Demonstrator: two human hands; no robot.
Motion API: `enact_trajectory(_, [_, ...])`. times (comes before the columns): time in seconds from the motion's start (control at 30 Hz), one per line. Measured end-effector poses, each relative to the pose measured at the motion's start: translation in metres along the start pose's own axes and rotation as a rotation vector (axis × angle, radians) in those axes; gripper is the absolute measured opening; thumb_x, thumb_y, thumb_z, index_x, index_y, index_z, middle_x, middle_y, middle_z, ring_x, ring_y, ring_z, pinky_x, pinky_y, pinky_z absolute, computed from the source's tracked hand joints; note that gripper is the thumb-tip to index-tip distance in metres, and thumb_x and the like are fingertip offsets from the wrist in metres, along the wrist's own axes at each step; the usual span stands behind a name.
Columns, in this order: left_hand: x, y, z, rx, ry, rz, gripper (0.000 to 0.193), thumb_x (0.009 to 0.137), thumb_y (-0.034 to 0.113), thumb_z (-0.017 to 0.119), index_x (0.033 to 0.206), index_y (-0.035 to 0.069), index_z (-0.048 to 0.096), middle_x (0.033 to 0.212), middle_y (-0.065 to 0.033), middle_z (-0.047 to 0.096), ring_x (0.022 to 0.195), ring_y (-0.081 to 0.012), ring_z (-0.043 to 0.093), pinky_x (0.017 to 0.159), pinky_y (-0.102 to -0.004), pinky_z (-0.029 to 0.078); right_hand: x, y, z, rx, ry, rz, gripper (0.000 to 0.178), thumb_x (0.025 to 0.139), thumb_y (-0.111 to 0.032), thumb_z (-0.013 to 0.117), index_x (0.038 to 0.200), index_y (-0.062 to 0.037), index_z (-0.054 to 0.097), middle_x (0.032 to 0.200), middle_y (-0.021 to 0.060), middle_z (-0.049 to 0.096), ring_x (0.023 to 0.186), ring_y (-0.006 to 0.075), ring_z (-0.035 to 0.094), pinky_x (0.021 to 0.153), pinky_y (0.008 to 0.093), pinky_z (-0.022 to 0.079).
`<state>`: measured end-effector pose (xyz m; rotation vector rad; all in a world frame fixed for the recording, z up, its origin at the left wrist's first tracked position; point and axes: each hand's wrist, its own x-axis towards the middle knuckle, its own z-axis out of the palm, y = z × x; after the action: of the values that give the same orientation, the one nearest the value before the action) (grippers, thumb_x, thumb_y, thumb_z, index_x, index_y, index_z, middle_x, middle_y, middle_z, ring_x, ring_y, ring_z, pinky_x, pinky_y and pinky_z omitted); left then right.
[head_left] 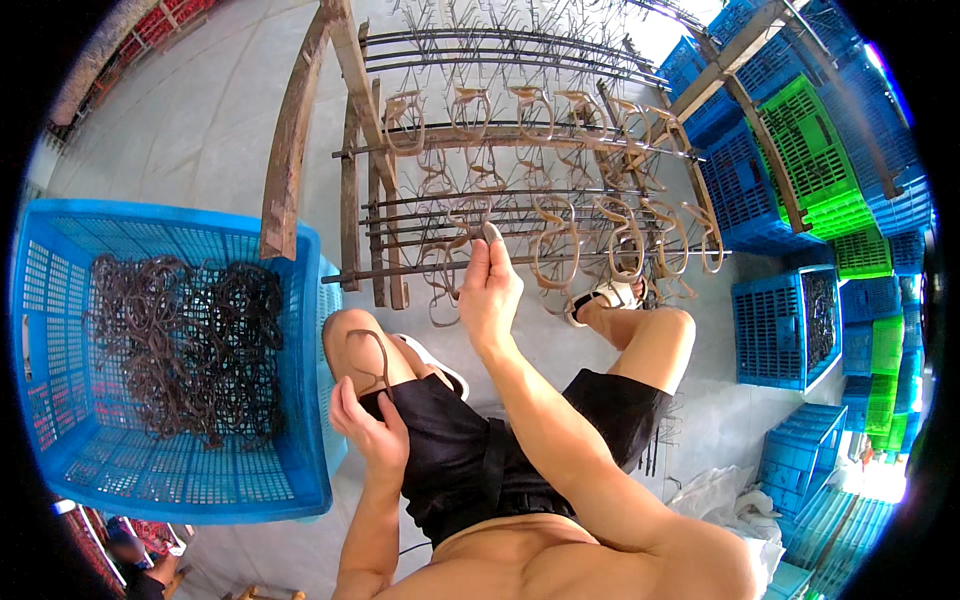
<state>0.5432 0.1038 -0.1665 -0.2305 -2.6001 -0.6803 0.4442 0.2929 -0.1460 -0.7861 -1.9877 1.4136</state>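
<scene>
My left hand (370,430) is raised over my left thigh, its fingers closed on the lower end of a thin brown curved frame piece (372,350) that looks like part of an eyeglass frame. Reaching forward, my right hand (490,295) has its fingers pressed together at the nearest rod of the rack (400,268). Something small and greyish shows at those fingertips; I cannot make out what it is. Similar brown frames (555,245) hang in a row from this rod, to the right of my hand. Another row of brown frames (535,112) hangs farther back.
A large blue crate (180,490) holding a heap of dark brown frame pieces (170,340) stands at my left. Wooden posts (298,140) rise beside the rack. Blue crates (765,330) and green crates (815,150) are stacked on the right. Part of another person (150,578) shows at lower left.
</scene>
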Motion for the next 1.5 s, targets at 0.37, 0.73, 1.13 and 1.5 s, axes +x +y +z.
enact_trajectory(0.37, [0.002, -0.012, -0.018, -0.545, -0.074, -0.340, 0.011, 0.089, 0.007, 0.056, 0.095, -0.002, 0.058, 0.064, -0.0062, 0.056, 0.050, -0.0106, 0.052, 0.046, -0.0240, 0.040, 0.013, 0.010, -0.029, 0.033, -0.158, 0.074, 0.026, 0.094, -0.021, 0.048, 0.109, -0.0006, 0.054, 0.057, 0.0051, 0.050, 0.049, 0.0107, 0.048, 0.047, 0.0288, 0.041])
enact_trajectory(0.73, [0.042, 0.024, -0.011, -0.889, -0.039, -0.363, 0.014, 0.093, 0.013, 0.050, 0.091, -0.001, 0.052, 0.060, -0.0021, 0.050, 0.051, -0.0065, 0.044, 0.048, -0.0203, 0.036, -0.021, 0.016, 0.003, -0.063, -0.131, 0.023, 0.030, 0.096, -0.021, 0.043, 0.122, -0.0054, 0.048, 0.062, 0.0016, 0.047, 0.051, 0.0087, 0.043, 0.045, 0.0251, 0.038])
enact_trajectory(1.13, [0.040, 0.032, -0.013, -0.990, -0.142, -0.369, 0.014, 0.093, 0.014, 0.049, 0.090, 0.000, 0.051, 0.060, -0.0012, 0.049, 0.052, -0.0066, 0.044, 0.049, -0.0196, 0.037, -0.019, -0.003, 0.001, 0.132, 0.156, 0.171, 0.021, 0.097, -0.022, 0.040, 0.089, -0.0027, 0.043, 0.061, 0.0023, 0.048, 0.051, 0.0103, 0.046, 0.047, 0.0265, 0.039])
enact_trajectory(1.5, [0.034, 0.029, -0.010, -1.036, -0.199, -0.345, 0.012, 0.092, 0.007, 0.049, 0.094, -0.003, 0.056, 0.065, -0.0019, 0.054, 0.053, -0.0057, 0.048, 0.049, -0.0181, 0.038, -0.014, -0.011, 0.000, 0.096, 0.123, 0.188, 0.022, 0.097, -0.021, 0.041, 0.093, -0.0003, 0.048, 0.058, 0.0021, 0.049, 0.049, 0.0104, 0.047, 0.045, 0.0269, 0.039])
